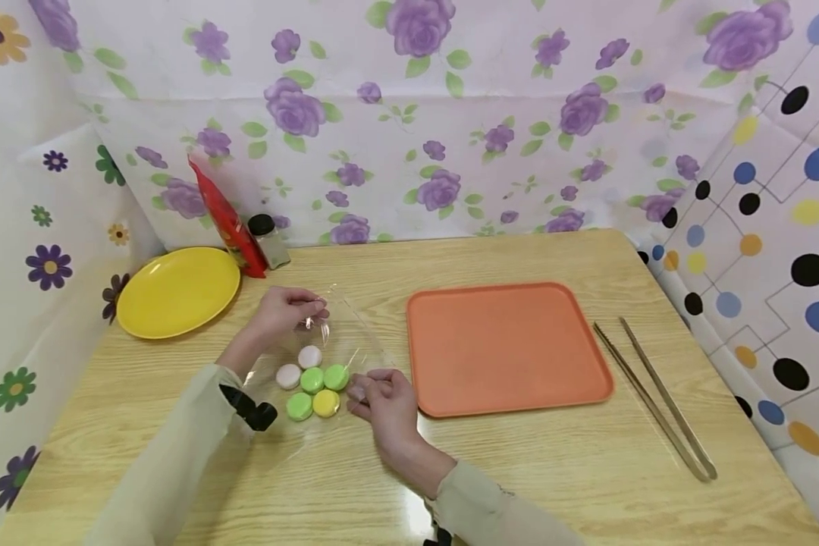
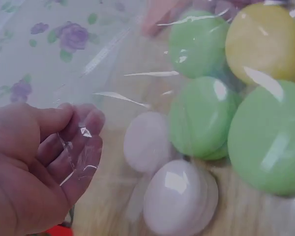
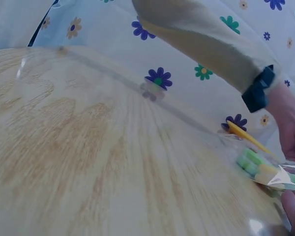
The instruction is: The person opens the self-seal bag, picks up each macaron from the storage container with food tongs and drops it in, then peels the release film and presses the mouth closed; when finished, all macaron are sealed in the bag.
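Note:
A clear plastic bag (image 1: 351, 334) holds several round macarons: pale pink ones (image 1: 289, 376), green ones (image 1: 299, 406) and a yellow one (image 1: 326, 403). My left hand (image 1: 283, 315) pinches the film at its far left side, and the left wrist view shows the crinkled plastic between thumb and fingers (image 2: 83, 157). On the opposite side my right hand (image 1: 389, 409) pinches the bag near a green macaron (image 1: 336, 377). Only some fingertips of the right hand (image 3: 294, 211) show in the right wrist view, where the macarons are partly cut off.
Right of the bag lies an orange tray (image 1: 508, 349), with metal tongs (image 1: 655, 402) beyond it. At the back left are a yellow plate (image 1: 177, 292), a red packet (image 1: 228, 220) and a black-capped jar (image 1: 269, 241). Patterned cloth (image 1: 409, 136) encloses the wooden table (image 1: 519, 470).

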Demonstrator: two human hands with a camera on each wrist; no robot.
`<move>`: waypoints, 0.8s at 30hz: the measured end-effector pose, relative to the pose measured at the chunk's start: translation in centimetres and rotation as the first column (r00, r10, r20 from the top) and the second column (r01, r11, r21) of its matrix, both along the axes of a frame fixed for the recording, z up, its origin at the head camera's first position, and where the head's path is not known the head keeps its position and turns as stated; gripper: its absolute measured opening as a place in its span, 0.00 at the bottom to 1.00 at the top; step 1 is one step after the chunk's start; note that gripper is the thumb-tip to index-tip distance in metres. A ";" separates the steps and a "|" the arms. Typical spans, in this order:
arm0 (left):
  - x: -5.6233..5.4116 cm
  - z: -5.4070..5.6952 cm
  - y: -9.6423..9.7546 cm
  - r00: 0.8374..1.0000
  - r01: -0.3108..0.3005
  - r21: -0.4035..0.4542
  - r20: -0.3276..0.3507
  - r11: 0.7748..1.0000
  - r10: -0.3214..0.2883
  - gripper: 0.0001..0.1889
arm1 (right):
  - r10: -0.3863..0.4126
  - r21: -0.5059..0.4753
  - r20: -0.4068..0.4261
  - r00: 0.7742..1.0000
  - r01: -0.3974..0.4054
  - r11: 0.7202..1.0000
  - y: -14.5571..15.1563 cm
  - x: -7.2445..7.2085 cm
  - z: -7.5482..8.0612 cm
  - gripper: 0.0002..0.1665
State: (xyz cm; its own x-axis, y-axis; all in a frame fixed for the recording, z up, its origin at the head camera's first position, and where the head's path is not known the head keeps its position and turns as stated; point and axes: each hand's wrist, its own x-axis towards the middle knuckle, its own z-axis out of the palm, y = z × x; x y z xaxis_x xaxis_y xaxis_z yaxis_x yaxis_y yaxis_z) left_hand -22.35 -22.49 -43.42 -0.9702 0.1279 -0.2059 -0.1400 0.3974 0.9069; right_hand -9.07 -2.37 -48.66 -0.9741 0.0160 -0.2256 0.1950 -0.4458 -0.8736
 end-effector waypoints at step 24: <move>10.5 8.7 -0.1 0.874 -0.050 0.580 -0.369 0.813 0.317 0.07 | 0.251 0.440 -0.631 0.734 0.072 0.895 7.8 -4.7 12.2 0.04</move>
State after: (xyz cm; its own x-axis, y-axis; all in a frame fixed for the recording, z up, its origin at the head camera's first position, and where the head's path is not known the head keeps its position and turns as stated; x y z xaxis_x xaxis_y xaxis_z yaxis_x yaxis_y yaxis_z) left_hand -11.84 -22.60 -34.71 -0.9538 -0.1027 0.2823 0.2962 -0.1636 0.9410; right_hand -13.82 5.38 -36.46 -0.8663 -0.1474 0.4772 -0.4787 -0.0280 -0.8776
